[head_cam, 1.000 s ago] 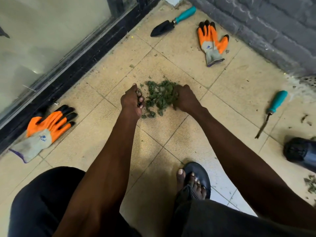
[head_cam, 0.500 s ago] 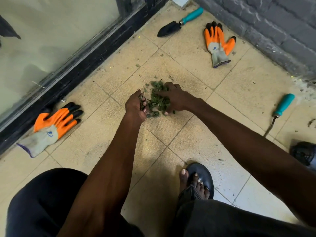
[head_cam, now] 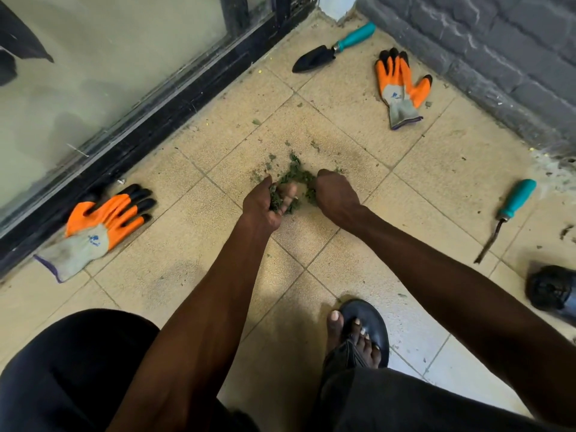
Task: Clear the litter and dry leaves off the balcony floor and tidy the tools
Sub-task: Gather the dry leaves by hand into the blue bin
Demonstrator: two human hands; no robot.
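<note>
Leaves [head_cam: 296,177] between cupped left hand [head_cam: 268,202] and right hand [head_cam: 335,194].

Soft, even daylight; faint shadows on the tiled floor [head_cam: 343,98] under the arms. Pale glare on the glass door [head_cam: 93,73] at ten o'clock. Wide-angle bending at edges; slight softness throughout.
</note>
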